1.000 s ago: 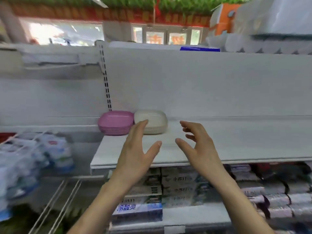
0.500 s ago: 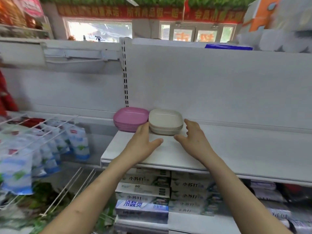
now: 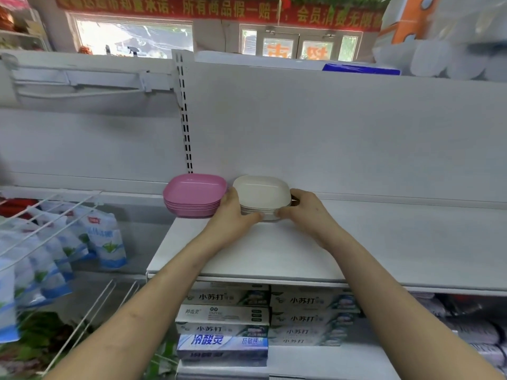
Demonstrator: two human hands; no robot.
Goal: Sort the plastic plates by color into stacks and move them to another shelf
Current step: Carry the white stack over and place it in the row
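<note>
At far left, blue-and-white plastic pouches (image 3: 101, 237) hang from a white wire rack (image 3: 52, 204), apart from the work. Next, a stack of pink rounded-square plastic plates (image 3: 193, 195) stands at the back left corner of the white metal shelf (image 3: 384, 250), just beside a stack of cream rounded-square plastic plates (image 3: 262, 195); the two colours are already sorted. The left hand (image 3: 233, 212) is closed on the cream stack's left side, fingers behind the rim and thumb along the lower front edge; its back seems to touch the pink stack. The right hand (image 3: 307, 208) grips the right side likewise. Whether the cream stack rests on the shelf cannot be told. To lift well, press evenly from both sides with thumbs under the lowest plate, raise straight up and level so no plate slides, and keep clear of the pink stack. Boxed toothpaste (image 3: 225, 325) fills the lower shelf.
</note>
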